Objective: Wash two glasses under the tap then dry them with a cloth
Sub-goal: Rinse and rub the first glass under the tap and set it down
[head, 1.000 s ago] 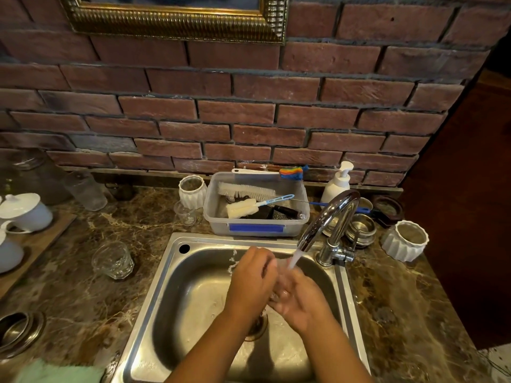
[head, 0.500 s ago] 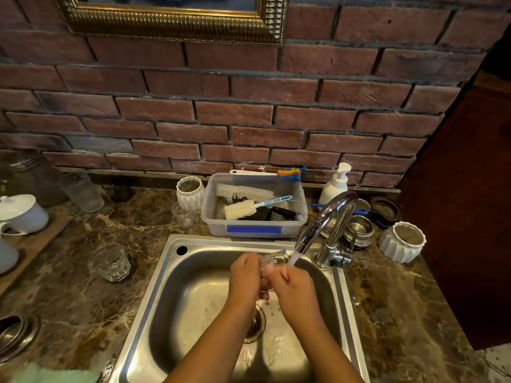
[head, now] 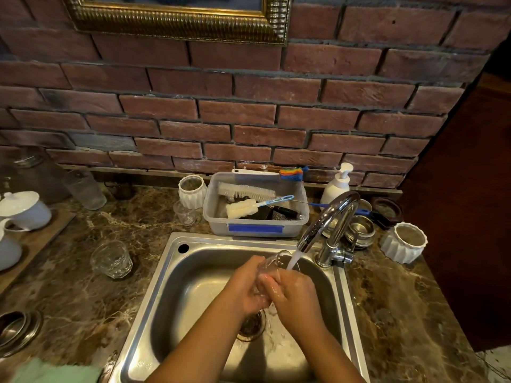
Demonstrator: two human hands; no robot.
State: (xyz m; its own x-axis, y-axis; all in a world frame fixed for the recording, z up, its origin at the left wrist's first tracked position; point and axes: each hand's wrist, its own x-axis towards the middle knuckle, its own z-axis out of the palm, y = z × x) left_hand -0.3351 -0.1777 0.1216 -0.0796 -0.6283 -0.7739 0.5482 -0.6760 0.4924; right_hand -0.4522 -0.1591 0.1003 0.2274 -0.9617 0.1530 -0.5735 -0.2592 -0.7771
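Note:
Over the steel sink (head: pixel 171 275) both my hands hold a clear glass (head: pixel 273 262), tilted with its mouth toward the running tap (head: pixel 326 219). My left hand (head: pixel 246 286) grips its left side. My right hand (head: pixel 296 294) wraps its lower right side, fingers against the glass. Water streams onto the rim. A second clear glass (head: pixel 112 259) stands upright on the marble counter left of the sink. A pale green cloth (head: pixel 55 373) lies at the bottom left edge.
A plastic tub (head: pixel 255 228) of brushes sits behind the sink, with a soap dispenser (head: pixel 336 183) and white ribbed cups (head: pixel 403 241) nearby. White teapots (head: pixel 23 208) stand on a wooden tray at far left. Steel bowls (head: pixel 15 331) lie at the lower left.
The glass has risen between my hands and now tilts its mouth into the water stream. Both hands shifted slightly up and closer together.

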